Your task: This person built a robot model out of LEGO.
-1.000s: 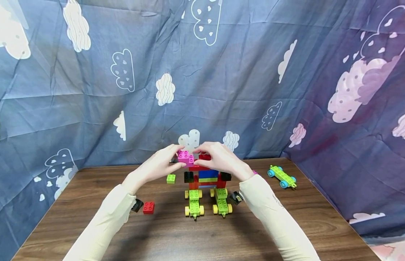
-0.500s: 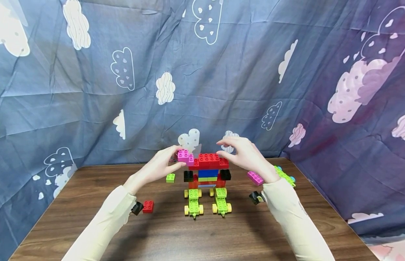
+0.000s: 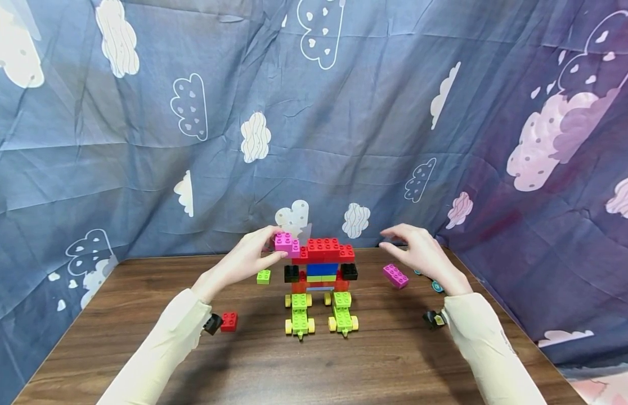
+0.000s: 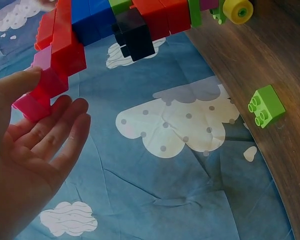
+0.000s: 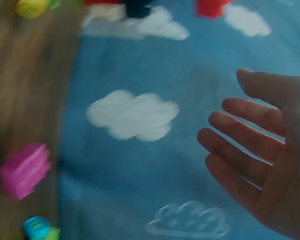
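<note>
A toy block figure stands at the table's middle, with red bricks on top, a blue brick, black side bricks and two green wheeled bases below. My left hand pinches the stepped pink bricks at the left end of the red top. In the left wrist view, the thumb lies on one side of these pink bricks and fingers on the other; they touch the red brick. My right hand hovers with nothing in it, fingers apart, nearest a loose pink brick.
A small green brick and a red brick lie to the left. Beyond the right hand is another wheeled base with blue wheels, mostly hidden. A cloud-patterned cloth hangs behind the wooden table.
My right hand has left the top of the figure and moved right, uncovering the red bricks and the loose pink brick. The left hand keeps its place on the pink bricks.
</note>
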Demonstrator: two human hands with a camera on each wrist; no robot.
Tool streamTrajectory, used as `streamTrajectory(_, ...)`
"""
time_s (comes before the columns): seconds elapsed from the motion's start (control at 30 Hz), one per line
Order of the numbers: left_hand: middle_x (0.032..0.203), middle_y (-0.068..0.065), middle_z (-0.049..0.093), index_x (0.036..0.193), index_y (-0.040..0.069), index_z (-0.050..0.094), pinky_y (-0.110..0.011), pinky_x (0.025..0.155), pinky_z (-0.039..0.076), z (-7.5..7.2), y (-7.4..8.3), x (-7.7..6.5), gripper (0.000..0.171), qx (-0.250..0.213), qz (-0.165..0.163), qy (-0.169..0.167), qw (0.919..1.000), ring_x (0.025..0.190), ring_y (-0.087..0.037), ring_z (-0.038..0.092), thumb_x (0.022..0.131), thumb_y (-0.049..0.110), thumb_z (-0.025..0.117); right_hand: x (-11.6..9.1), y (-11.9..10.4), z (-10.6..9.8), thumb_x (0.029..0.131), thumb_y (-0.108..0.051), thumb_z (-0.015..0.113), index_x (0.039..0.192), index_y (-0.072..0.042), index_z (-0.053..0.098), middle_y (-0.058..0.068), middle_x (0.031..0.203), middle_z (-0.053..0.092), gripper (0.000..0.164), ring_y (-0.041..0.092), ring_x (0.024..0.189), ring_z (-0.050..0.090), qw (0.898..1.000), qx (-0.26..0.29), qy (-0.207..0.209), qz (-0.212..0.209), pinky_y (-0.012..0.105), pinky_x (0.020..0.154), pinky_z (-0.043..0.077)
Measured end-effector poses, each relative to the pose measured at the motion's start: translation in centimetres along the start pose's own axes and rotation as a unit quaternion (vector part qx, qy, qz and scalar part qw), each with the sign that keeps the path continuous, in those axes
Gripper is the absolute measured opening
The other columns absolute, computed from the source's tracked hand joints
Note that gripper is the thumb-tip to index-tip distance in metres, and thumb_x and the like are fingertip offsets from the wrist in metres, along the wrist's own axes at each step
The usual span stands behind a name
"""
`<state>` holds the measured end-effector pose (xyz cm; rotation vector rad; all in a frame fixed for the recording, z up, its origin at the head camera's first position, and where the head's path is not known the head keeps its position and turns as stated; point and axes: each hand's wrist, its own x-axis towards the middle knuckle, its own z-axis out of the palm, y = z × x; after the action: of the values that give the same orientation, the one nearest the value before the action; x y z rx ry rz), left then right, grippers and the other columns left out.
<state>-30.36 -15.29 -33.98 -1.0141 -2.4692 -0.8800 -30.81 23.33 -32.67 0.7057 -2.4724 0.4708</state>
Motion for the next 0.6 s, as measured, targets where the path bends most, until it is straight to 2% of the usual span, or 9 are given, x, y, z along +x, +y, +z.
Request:
streamTrajectory(0.17, 0.108, -0.006, 0.067, 0.126, 0.005, 0.056, -0.035, 0.084, 0.059, 0.0, 0.0, 0.0, 0.043, 0.0, -0.003, -0.003, 1.0, 0.091, -0.016, 0.063, 0.09, 0.02, 0.073, -2.3, 3.3, 1.7, 0.089, -0.025, 0.073, 0.108, -0.011, 0.074, 0.006, 0.101, 0.076, 0.024, 0.024, 0.091, 0.071, 0.998, -0.004, -0.035, 0.052, 0.045, 0.077, 0.055)
streamTrajectory(0.37, 0.11, -0.007, 0.067, 0.128, 0.006, 0.055, -0.036, 0.086, 0.059, -0.1, -0.1, -0.1, 0.045, 0.002, -0.006, -0.004, 1.0, 0.094, -0.018, 0.065, 0.09, 0.021, 0.073, -4.4, 6.5, 3.8, 0.089, -0.026, 0.071, 0.109, -0.007, 0.073, 0.009, 0.097, 0.074, 0.028, 0.023, 0.088, 0.067, 0.989, -0.015, -0.098, 0.11, 0.043, 0.071, 0.053)
streamTrajectory(0.47, 0.112, -0.007, 0.067, 0.129, 0.005, 0.055, -0.037, 0.086, 0.059, 0.0, -0.1, 0.0, 0.046, 0.0, -0.005, -0.005, 1.0, 0.094, -0.018, 0.065, 0.09, 0.02, 0.073, -5.1, 7.5, 4.8, 0.089, -0.023, 0.071, 0.108, -0.002, 0.072, 0.011, 0.094, 0.072, 0.028, 0.022, 0.082, 0.064, 0.986, -0.019, -0.121, 0.113, 0.04, 0.069, 0.052)
streamTrajectory(0.6, 0.114, -0.008, 0.066, 0.13, 0.005, 0.055, -0.038, 0.086, 0.059, 0.0, -0.2, -0.1, 0.047, -0.005, -0.005, -0.006, 1.0, 0.095, -0.02, 0.065, 0.089, 0.019, 0.074, -5.7, 8.2, 5.6, 0.087, -0.019, 0.072, 0.108, 0.005, 0.07, 0.015, 0.095, 0.072, 0.032, 0.023, 0.082, 0.066, 0.984, -0.022, -0.149, 0.094, 0.043, 0.072, 0.055)
